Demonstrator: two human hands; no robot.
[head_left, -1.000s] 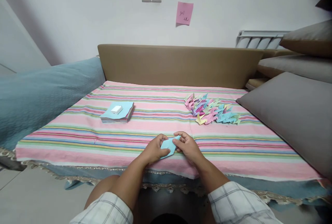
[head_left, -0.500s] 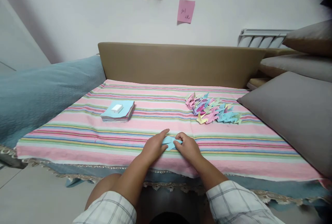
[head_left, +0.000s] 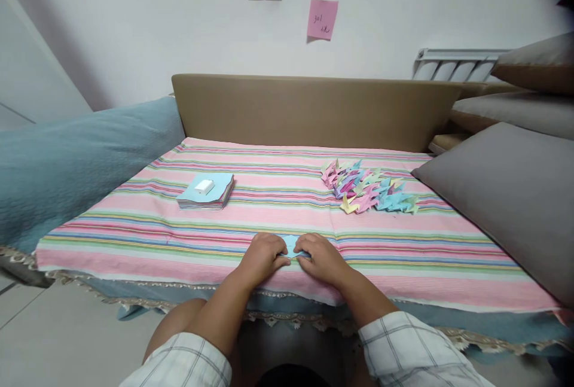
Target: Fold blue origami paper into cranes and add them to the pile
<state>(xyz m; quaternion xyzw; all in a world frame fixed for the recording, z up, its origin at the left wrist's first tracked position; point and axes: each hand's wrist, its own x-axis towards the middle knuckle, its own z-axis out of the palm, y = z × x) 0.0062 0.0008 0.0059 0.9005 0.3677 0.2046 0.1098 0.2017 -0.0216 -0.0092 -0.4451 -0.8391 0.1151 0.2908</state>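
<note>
Now | blue paper [head_left: 290, 246]: near the striped cloth's [head_left: 403, 290] front edge, between both hands | long way: seems side to side | grip: left hand [head_left: 261, 258] and right hand [head_left: 324, 261] pinch opposite ends, equally near

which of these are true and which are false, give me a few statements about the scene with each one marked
1. The left hand and right hand both hold one blue paper. True.
2. A white block rests on the paper stack. True.
3. The paper stack is to the right of the folded paper pieces. False: it is to their left.
4. The pink note is stuck on the brown backrest. False: it is on the wall, above the backrest.
5. The folded paper pieces are all yellow. False: they include pink, blue, purple and green.
</note>
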